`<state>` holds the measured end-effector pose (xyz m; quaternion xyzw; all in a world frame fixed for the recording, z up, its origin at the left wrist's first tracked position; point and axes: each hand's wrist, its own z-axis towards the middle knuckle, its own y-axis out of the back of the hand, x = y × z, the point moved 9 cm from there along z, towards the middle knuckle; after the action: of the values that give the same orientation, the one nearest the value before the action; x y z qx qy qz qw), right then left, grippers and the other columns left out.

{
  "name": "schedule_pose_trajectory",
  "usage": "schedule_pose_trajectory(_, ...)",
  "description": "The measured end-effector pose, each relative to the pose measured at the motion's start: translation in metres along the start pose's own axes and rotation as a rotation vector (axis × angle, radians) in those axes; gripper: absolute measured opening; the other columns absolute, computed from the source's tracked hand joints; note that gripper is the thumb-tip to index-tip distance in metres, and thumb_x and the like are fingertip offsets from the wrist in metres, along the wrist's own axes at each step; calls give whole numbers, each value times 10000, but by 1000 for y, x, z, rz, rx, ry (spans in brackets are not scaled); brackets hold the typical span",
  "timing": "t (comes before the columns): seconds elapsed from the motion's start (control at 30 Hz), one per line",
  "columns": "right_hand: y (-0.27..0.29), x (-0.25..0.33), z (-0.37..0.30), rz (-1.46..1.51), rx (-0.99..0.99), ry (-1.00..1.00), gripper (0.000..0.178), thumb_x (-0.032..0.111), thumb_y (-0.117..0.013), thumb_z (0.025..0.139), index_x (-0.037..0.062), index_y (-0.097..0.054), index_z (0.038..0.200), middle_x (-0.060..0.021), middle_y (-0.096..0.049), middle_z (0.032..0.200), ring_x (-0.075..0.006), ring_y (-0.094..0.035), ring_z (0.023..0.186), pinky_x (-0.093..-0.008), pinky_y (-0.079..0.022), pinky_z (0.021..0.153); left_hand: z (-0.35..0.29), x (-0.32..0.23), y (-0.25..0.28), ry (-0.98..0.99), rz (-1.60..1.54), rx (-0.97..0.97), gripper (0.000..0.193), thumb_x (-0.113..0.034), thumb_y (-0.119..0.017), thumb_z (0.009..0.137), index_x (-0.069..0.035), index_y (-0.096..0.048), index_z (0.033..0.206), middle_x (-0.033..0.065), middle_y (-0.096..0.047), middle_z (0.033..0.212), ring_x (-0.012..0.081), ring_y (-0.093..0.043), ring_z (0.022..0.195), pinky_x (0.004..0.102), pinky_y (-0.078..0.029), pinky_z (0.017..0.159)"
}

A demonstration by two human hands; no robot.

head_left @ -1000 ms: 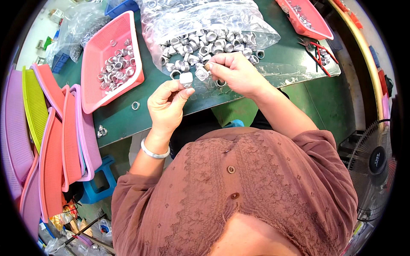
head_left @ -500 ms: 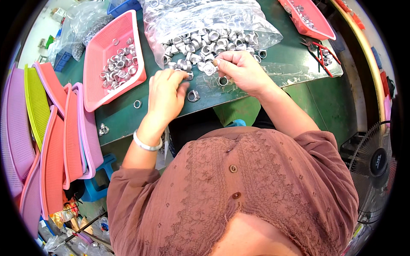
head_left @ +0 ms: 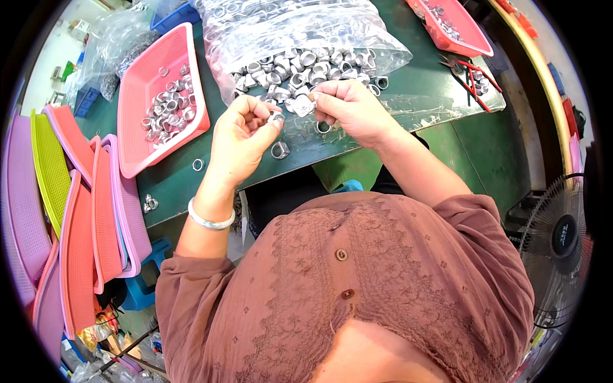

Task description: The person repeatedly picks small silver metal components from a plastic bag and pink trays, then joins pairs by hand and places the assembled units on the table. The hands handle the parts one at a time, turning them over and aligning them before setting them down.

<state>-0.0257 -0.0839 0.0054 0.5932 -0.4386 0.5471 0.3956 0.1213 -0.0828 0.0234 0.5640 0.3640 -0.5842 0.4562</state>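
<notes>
Between the thumb and fingers of my left hand (head_left: 239, 137) is a silver metal ring (head_left: 276, 117), raised off the table. My right hand (head_left: 357, 112) is pinched closed above the near side of a heap of silver rings (head_left: 306, 67). What its fingertips grip is too small to make out. A bright, square-faced silver piece (head_left: 301, 106) shows right at those fingertips; I cannot tell whether they touch it. Below the hands, a chunky ring (head_left: 280, 150) and another ring (head_left: 324, 127) rest on the green table (head_left: 306, 142).
A clear plastic bag (head_left: 300, 25) of rings spills toward me. Left of it stands a pink basket (head_left: 131, 127) with rings; another pink basket (head_left: 469, 43) is far right, near red-handled pliers (head_left: 476, 80). Loose rings (head_left: 198, 165) lie front left. Stacked coloured baskets (head_left: 80, 249) flank the table.
My left hand has picked up a ring from the table and turned with it toward me. My right hand stays pinched in the same place. The whole view has shifted slightly.
</notes>
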Motion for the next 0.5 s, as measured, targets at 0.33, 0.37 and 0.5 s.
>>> schedule_pose_trajectory(0.33,-15,15,-3,-166,-92,250,193,147,-541,836,-2,-616,740,21,-488,559,-45,-389,532,-239,-335,471,-12,-1,-25,-72,-217,39,361,36,-633,761,-3,-540,1108,12,-537,933,42,-496,761,169,-435,652)
schedule_pose_trajectory(0.37,-18,16,-4,-191,-87,271,194,146,-538,836,-1,-616,735,21,-481,551,-45,-384,527,-241,-331,465,-13,-1,-23,-67,-195,28,352,31,-635,761,-4,-546,1100,9,-536,927,42,-495,759,169,-432,647)
schedule_pose_trajectory(0.5,-21,17,4,-155,-52,242,207,166,-552,844,-2,-616,741,10,-495,560,-46,-400,530,-239,-342,471,-15,0,-2,-90,-7,-30,293,3,-648,758,-2,-582,1044,-6,-530,890,45,-491,727,169,-418,611)
